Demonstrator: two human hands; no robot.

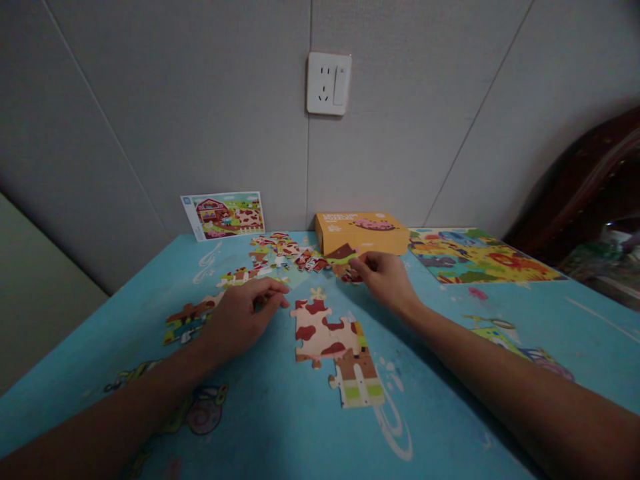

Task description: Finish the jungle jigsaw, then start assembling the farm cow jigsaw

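My right hand (383,273) is pinching a jigsaw puzzle piece (343,253) with brown and green on it, raised in front of the yellow box. To the left, my left hand (245,310) hovers over or rests on the table, fingers loosely curled, thumb a little apart, nothing visible between them. Between my forearms lies a joined puzzle section (327,333) with brown-spotted cow hide, and white and green at its lower end. Another joined section (187,320) is partly covered by my left hand. A heap of loose puzzle pieces (285,250) spreads beyond both hands.
A farm picture card (230,217) leans against the wall at the back left. The yellow puzzle box (363,233) stands at the back centre. An animal picture sheet (485,257) lies at the right. A blue patterned cloth (265,413) covers the table. A wall socket (329,85) is above.
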